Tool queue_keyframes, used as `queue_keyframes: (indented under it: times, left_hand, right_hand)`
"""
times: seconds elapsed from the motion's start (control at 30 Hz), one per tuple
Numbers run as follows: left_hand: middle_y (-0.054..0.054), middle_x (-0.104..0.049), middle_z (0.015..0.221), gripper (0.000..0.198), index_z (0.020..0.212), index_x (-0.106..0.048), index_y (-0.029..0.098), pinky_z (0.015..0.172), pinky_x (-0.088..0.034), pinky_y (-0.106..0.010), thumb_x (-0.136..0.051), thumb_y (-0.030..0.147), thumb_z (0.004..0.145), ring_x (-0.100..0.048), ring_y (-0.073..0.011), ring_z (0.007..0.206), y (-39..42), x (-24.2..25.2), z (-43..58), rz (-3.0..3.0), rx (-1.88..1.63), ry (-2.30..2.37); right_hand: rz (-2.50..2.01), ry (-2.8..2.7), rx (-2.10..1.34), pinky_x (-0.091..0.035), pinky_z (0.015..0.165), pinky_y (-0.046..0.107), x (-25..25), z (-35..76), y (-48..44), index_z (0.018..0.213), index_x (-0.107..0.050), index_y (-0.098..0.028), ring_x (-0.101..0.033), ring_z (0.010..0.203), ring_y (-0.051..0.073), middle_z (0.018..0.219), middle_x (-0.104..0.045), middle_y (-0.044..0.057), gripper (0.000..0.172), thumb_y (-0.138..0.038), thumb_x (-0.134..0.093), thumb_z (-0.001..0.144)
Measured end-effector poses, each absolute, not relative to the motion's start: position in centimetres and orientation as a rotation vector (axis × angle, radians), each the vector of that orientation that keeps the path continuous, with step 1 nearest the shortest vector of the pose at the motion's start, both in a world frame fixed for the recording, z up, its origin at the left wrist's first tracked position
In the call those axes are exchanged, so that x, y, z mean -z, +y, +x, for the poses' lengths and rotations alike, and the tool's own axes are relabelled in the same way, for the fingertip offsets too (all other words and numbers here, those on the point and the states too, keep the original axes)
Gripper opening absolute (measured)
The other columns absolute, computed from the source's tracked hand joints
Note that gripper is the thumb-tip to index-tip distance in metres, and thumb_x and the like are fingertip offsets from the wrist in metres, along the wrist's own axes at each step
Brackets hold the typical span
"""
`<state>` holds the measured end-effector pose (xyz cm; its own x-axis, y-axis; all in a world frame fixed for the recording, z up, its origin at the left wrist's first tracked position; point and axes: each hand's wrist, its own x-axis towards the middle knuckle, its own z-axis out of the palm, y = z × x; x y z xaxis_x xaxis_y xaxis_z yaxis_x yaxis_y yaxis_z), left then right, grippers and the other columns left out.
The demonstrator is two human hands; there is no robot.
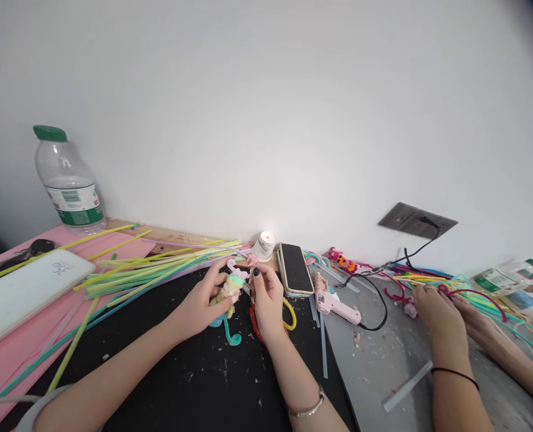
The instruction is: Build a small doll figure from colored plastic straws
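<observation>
My left hand (205, 300) is closed around a small pastel pipe cleaner figure (234, 291) with cream, mint and pink fuzzy parts. A teal curl (232, 336) hangs below that hand. My right hand (268, 297) pinches at the pink curled pipe cleaner (241, 270) on the figure's upper side; its fingertips partly hide the hold. Red-and-yellow-handled scissors (289, 315) lie beneath my right hand, partly covered. Just beyond the fingers stands a small white paper cup (265, 246), glowing on top.
Loose pipe cleaners (131, 276) spread leftward over pink sheets, beside a white power bank (27, 294) and a bottle (71, 186). Rightward lie a phone (295, 270), a pink glue gun (338, 306) with its cord, and glue sticks (324, 345). Another person's hands (441, 312) work at far right.
</observation>
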<state>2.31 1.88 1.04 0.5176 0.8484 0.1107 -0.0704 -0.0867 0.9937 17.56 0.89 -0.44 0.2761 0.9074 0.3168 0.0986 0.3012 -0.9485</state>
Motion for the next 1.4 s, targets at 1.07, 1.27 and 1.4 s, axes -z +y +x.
queue_keyframes:
  times: [1.07, 1.27, 1.4]
  left_hand:
    - [0.003, -0.059, 0.066, 0.018, 0.079, -0.050, 0.020, 0.056, -0.043, -0.025, -0.062, 0.033, 0.076, -0.057, -0.0127, 0.058, 1.7, -2.3, 3.0, 1.107, -0.998, 0.659]
    - [0.003, -0.060, 0.063, 0.020, 0.076, -0.050, 0.019, 0.056, -0.042, -0.023, -0.064, 0.033, 0.077, -0.056, -0.0119, 0.058, 1.5, -2.5, 2.9, 1.124, -0.983, 0.691]
    - [0.003, -0.061, 0.066, 0.022, 0.072, -0.049, 0.018, 0.055, -0.041, -0.022, -0.066, 0.032, 0.076, -0.056, -0.0106, 0.059, 1.4, -2.6, 2.9, 1.122, -1.006, 0.705]
  right_hand:
    - [-0.918, -1.010, -1.181, -0.025, 0.039, 0.018, -1.7, 16.3, 0.0, 0.070, -0.054, -0.017, -0.044, 0.041, 0.006, 0.054, -0.055, -0.005, 0.024, -0.033, -0.071, 0.074]
    - [-0.838, -1.002, -1.183, -0.027, 0.043, 0.018, -2.1, 16.2, -0.1, 0.067, -0.051, -0.017, -0.042, 0.044, 0.005, 0.056, -0.055, -0.005, 0.024, -0.028, -0.071, 0.075]
    - [-0.821, -0.963, -1.201, -0.026, 0.042, 0.017, -1.8, 16.1, -0.2, 0.069, -0.050, -0.017, -0.040, 0.044, 0.004, 0.055, -0.052, -0.006, 0.024, -0.026, -0.070, 0.076]
